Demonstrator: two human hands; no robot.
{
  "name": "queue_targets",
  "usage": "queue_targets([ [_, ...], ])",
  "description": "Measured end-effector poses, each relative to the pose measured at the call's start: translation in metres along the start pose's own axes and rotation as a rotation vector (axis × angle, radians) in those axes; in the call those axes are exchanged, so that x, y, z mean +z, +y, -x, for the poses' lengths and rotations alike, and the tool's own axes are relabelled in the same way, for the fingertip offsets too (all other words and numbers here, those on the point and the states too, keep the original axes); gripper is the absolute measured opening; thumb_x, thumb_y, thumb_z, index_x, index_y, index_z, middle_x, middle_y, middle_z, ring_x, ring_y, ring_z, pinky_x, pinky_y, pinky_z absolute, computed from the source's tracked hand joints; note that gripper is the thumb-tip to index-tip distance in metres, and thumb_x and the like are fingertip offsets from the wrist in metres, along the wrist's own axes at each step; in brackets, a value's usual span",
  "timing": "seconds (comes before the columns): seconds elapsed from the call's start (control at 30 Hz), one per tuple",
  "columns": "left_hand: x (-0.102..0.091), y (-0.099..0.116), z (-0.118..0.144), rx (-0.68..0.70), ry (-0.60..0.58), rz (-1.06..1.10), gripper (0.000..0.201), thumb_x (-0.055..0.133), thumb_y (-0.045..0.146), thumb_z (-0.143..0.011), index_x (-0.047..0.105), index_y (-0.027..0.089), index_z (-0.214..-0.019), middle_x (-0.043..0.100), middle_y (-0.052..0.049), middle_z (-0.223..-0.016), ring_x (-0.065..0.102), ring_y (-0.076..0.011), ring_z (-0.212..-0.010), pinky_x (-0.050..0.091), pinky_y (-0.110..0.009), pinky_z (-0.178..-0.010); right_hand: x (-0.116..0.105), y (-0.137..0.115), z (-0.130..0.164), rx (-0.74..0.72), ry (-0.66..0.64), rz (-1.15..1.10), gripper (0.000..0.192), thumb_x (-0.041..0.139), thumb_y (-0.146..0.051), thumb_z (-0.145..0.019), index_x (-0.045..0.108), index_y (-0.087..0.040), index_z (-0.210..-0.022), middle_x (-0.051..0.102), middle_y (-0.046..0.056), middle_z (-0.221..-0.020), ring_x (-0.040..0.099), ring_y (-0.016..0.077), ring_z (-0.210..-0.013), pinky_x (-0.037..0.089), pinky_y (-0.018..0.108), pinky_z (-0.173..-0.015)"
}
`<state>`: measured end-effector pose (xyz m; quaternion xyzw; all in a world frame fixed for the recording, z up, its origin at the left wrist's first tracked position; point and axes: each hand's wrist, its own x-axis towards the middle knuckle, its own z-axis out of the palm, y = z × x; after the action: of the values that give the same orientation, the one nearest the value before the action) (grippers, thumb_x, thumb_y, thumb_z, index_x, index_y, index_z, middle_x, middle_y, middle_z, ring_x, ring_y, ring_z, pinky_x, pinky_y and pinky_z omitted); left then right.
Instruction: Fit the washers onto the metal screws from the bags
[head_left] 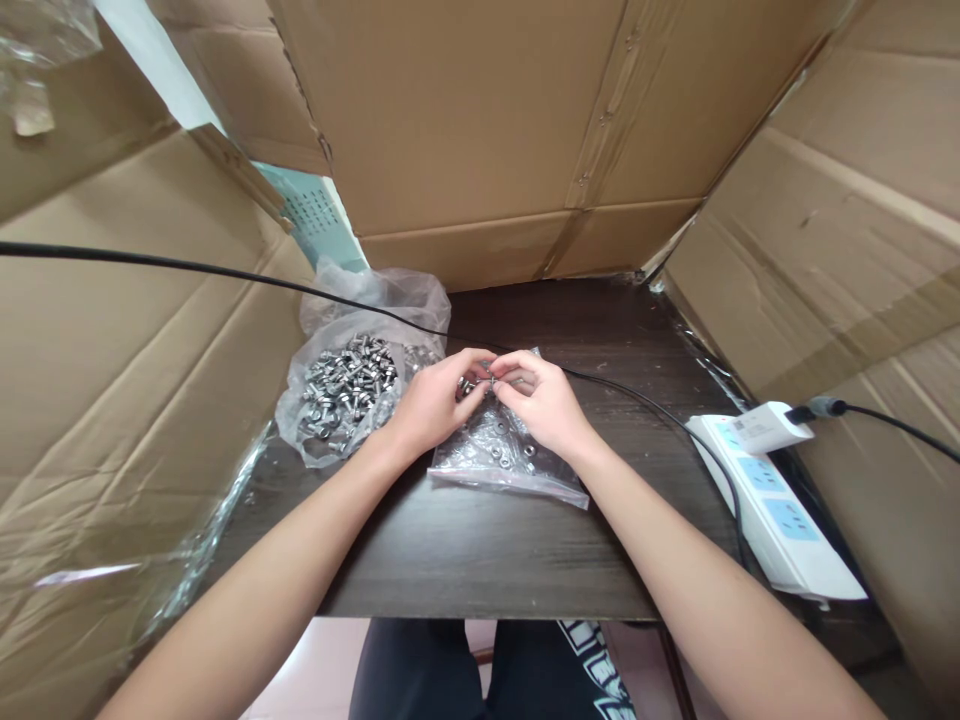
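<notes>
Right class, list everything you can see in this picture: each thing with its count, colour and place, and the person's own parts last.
bag of screws: one, clear with silver parts, table's left.
flat bag: one, clear, a few nuts inside, under the hands.
small metal part: one, silver, pinched between both hands' fingertips.
table: one, dark wood.
power strip: one, white, table's right edge.
plug adapter: one, white, on the strip.
cable: one, black, crossing the table.
cardboard walls: brown, all around.
left hand: one.
right hand: one.
</notes>
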<state>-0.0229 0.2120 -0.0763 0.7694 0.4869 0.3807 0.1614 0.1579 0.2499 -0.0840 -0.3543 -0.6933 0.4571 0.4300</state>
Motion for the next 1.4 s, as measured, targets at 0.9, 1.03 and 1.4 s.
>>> queue_targets([
  [0.9,-0.001,-0.014,-0.001,0.057,0.077,-0.086,0.026,0.056,0.020,-0.101,0.061,0.019,-0.126,0.069,-0.006,-0.105,0.067,-0.0164,-0.086,0.058,-0.031,-0.080,-0.060,-0.040,0.009,0.503,-0.684,0.356,0.017,0.071,-0.018,-0.067,0.067,-0.017,-0.084,0.058,-0.005,-0.062,0.047,0.0103,-0.057,0.034,0.024,-0.057],
  [1.03,0.002,-0.016,-0.001,0.096,0.086,-0.066,0.025,0.055,0.018,-0.101,0.062,0.017,-0.125,0.068,-0.007,-0.106,0.068,-0.0171,-0.091,0.059,-0.031,-0.081,-0.056,-0.040,0.009,0.453,-0.707,0.445,0.016,0.067,-0.014,-0.068,0.068,-0.017,-0.083,0.052,-0.007,-0.059,0.045,0.0099,-0.057,0.033,0.024,-0.056],
  [1.4,0.000,-0.011,-0.001,0.063,0.063,-0.107,0.025,0.058,0.019,-0.101,0.063,0.021,-0.124,0.071,-0.005,-0.105,0.070,-0.0173,-0.089,0.058,-0.030,-0.078,-0.043,-0.045,0.011,0.320,-0.590,0.495,0.010,0.060,-0.010,-0.070,0.061,-0.019,-0.075,0.057,-0.005,-0.064,0.050,0.0111,-0.059,0.038,0.024,-0.058],
])
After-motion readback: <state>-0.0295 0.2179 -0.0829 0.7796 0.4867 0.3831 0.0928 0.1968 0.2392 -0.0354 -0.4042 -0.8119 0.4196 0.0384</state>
